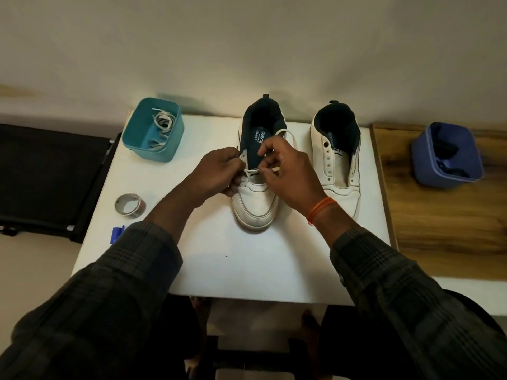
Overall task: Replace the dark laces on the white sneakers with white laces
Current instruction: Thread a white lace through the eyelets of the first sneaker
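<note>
Sleeves (131, 270) flank tape roll (129, 204), teal bin (153, 130), blue bin (447, 154)

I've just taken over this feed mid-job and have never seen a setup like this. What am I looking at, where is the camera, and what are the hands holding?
There is no machine here: a person works with two bare hands, and the single picture comes from a camera on their head, looking forward and down. On the white table stand two white sneakers. The left hand and the right hand each have a grip on the white lace, which crosses the lowest eyelets of the left sneaker. The right sneaker has no lace. A teal tub at the back left holds light laces; a blue tub on the wooden surface to the right holds dark ones. A roll of tape lies at the near left.
</note>
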